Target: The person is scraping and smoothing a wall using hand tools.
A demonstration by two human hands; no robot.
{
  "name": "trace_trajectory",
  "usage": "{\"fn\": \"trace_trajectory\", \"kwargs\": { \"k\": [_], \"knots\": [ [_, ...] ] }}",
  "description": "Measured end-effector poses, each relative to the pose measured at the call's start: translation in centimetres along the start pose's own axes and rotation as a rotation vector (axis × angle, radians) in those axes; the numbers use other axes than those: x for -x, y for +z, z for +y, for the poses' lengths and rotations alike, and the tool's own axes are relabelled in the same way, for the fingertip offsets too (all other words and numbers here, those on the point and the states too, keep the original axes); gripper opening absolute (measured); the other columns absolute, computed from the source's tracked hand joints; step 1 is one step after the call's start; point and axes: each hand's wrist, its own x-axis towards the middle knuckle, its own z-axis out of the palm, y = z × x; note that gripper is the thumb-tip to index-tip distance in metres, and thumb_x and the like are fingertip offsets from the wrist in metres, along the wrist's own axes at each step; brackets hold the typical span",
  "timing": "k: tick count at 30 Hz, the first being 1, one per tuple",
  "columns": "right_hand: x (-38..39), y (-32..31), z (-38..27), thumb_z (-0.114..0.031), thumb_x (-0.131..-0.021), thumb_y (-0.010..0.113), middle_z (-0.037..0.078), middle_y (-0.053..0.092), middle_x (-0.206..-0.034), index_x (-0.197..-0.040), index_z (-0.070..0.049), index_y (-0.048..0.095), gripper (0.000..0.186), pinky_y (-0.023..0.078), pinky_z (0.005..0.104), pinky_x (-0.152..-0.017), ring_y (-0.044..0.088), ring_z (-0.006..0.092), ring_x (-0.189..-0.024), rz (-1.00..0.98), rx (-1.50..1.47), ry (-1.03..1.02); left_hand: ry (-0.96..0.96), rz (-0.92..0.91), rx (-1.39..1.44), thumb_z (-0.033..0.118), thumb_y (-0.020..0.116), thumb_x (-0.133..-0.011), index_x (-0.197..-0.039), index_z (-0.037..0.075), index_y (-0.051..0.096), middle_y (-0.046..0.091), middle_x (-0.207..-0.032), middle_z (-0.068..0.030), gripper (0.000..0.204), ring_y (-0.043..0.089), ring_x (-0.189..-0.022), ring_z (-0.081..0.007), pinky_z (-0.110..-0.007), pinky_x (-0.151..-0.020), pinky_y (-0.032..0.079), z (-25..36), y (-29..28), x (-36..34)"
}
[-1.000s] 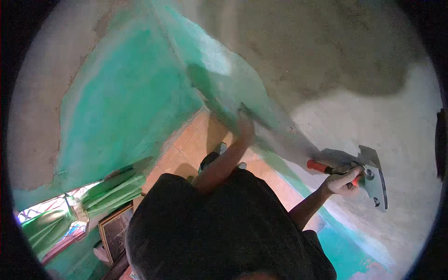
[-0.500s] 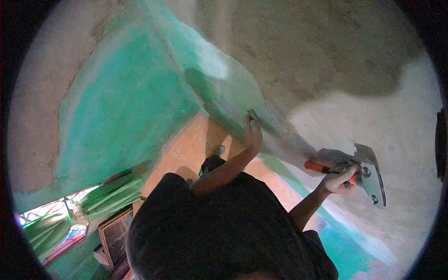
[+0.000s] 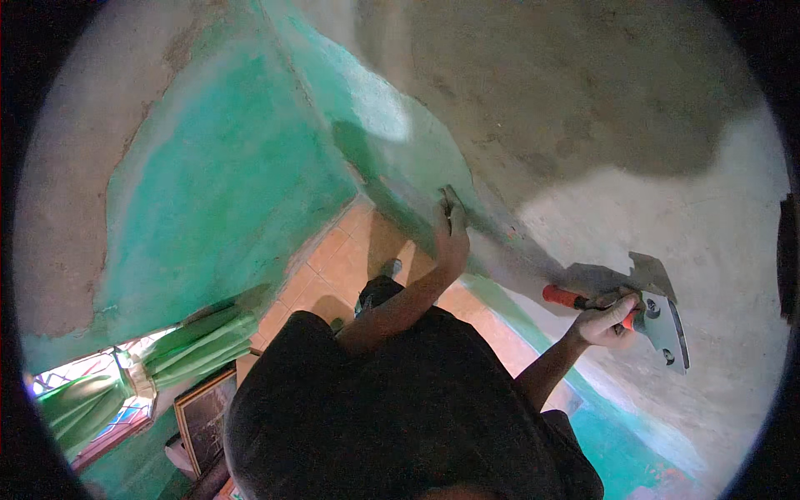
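Head view, the only one you have: your left hand has climbed along the wall since a second ago, from lower down near the green paint edge up onto the border where the green coat meets the grey plaster, and it now holds a small dark tool, probably a narrow scraper or putty blade, its tip touching the wall. The fingers are curled shut round that tool; how tightly, you cannot tell from here. Your right hand has barely shifted over the same second. It is closed round the red handle of a broad steel trowel, the blade lying flat or nearly flat against the pale, freshly skimmed patch of wall, low on your right. Read it as this: the small tool is working the edge of the plaster while the trowel waits with the stock, so the work looks to be moving leftward and up along the seam. Below you, orange floor tiles, and a foot showing past your dark shirt. Lower left, green curtains tied back at a window, with a framed picture leaning just beside them.
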Motion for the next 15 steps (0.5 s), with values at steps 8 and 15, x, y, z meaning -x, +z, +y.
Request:
{"fn": "trace_trajectory", "kwargs": {
  "k": [8, 15],
  "knots": [
    [-0.2, 0.4, -0.3, -0.017, -0.085, 0.057, 0.007, 0.052, -0.061, -0.076, 0.004, 0.054, 0.023, 0.030, 0.0229, -0.040, 0.042, 0.0105, -0.045, -0.025, -0.042, -0.052, 0.128, 0.106, -0.140, 0.021, 0.043, -0.093, -0.111, -0.002, 0.046, 0.051, -0.089, -0.0060, 0.028, 0.047, -0.081, -0.0148, -0.030, -0.072, 0.041, -0.1, -0.1, 0.1],
    [0.1, -0.5, 0.6, -0.015, -0.085, 0.057, 0.009, 0.054, -0.065, -0.077, 0.005, 0.054, 0.022, 0.031, 0.0232, -0.039, 0.043, 0.0106, -0.045, 0.017, -0.015, -0.005, 0.060, 0.021, -0.098, 0.021, 0.044, -0.093, -0.109, -0.002, 0.047, 0.053, -0.091, -0.0079, 0.028, 0.049, -0.081, -0.0154, -0.031, -0.072, 0.041, -0.3, -0.5, -0.1]
  ]
}}
